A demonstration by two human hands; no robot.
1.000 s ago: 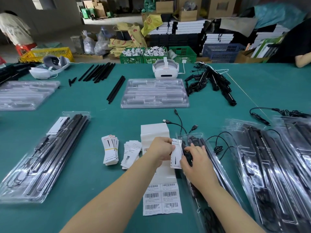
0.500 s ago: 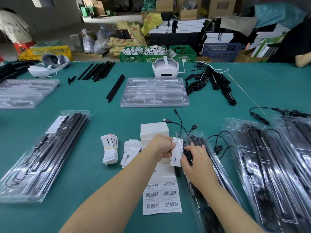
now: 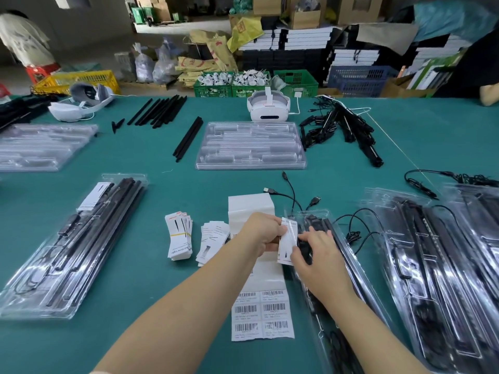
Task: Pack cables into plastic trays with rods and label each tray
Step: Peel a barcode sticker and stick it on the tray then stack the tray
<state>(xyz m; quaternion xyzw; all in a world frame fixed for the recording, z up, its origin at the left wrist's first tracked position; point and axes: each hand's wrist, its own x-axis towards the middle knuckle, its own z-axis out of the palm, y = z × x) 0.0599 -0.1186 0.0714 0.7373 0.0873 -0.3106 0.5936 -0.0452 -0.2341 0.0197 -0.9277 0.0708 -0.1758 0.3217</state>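
Green table (image 3: 162,306) under everything. Clear tray (image 3: 359,282) with black rods and cables lies at 5 o'clock, running toward 12. Barcode label sheet (image 3: 263,314) touches its 9 o'clock side. Left hand (image 3: 263,230) pinches white card (image 3: 287,244) at the tray's 12 o'clock end. Right hand (image 3: 314,255): thumb on the card's lower edge, fingers fairly straight on the tray.

teal green table cover (image 3: 189,333) under both hands; white card (image 3: 286,242) with a black mark pinched between them; white sheet (image 3: 263,314) with black barcodes just below; black rods (image 3: 159,113) way past the hands
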